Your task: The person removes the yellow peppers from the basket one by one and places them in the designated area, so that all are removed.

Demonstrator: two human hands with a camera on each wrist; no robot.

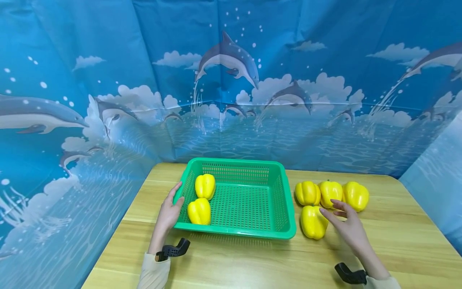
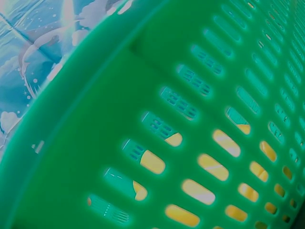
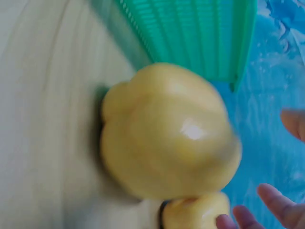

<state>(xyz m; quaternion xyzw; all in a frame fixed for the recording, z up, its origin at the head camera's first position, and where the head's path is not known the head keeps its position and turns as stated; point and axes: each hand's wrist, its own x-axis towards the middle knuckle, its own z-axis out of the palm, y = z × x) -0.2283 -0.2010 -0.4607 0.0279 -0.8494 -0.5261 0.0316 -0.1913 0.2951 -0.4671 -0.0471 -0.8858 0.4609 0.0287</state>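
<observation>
The near yellow pepper (image 1: 313,222) sits on the worktop just right of the basket, its right edge partly covered by my thumb in the head view. It is glossy, plump and lobed, with a bright highlight; in the right wrist view the foremost pepper is blurred, and another behind it is partly hidden. My right hand (image 1: 345,224) hovers beside it, fingers spread and loosely curved, gripping nothing. Behind it, three more peppers (image 1: 330,194) stand in a row, close together; my fingertips overlap the lower edge of the middle one in the head view.

My left hand (image 1: 169,208) holds the left rim of the green basket (image 1: 234,232), thumb over the edge; the left wrist view shows none of its fingers, only the slotted wall with yellow patches through it. Two peppers (image 1: 199,211) lie inside along the left end. Past the worktop (image 1: 245,265) hangs a dolphin-print backdrop (image 1: 231,132).
</observation>
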